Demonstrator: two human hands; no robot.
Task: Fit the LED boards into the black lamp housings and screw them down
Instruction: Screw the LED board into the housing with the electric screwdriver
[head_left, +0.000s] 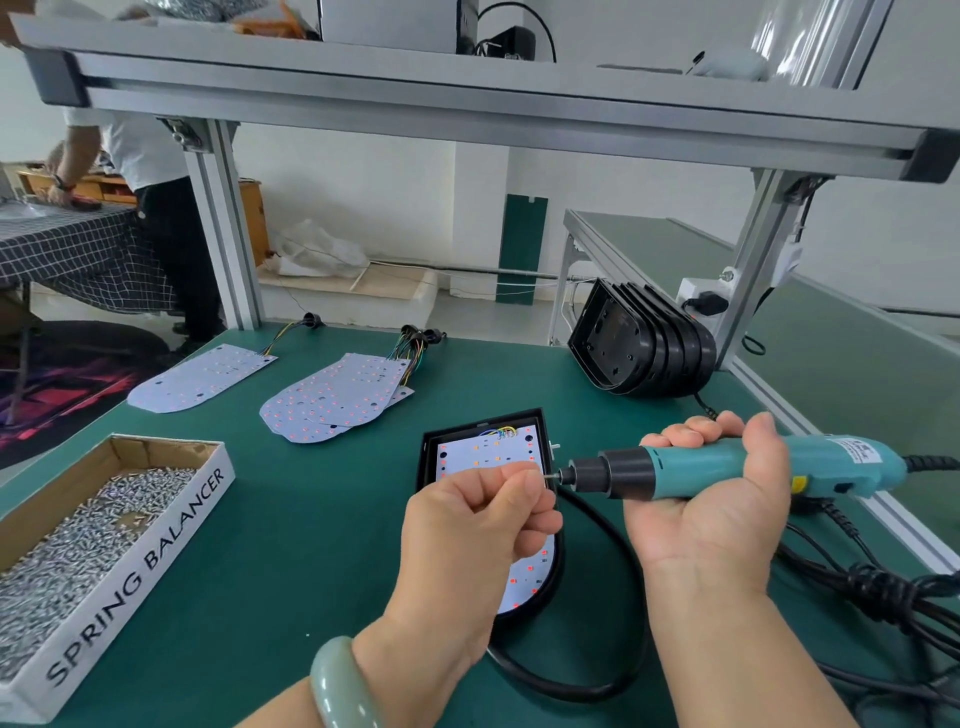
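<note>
LED board (467, 457): white, seated in black plastic lamp housing (427, 457), beneath left hand (478, 525).
Cardboard tray (156, 525): nine o'clock, holding silver screws (78, 561).
Left hand: pinching small screw (549, 474).
Right hand (711, 499): gripping teal electric screwdriver (727, 462), three o'clock.

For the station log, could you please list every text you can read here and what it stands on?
"SPRING BALANCER": white side of the cardboard box holding screws.
Label on the electric screwdriver, near its cord end: too small and blurred to read.
</note>
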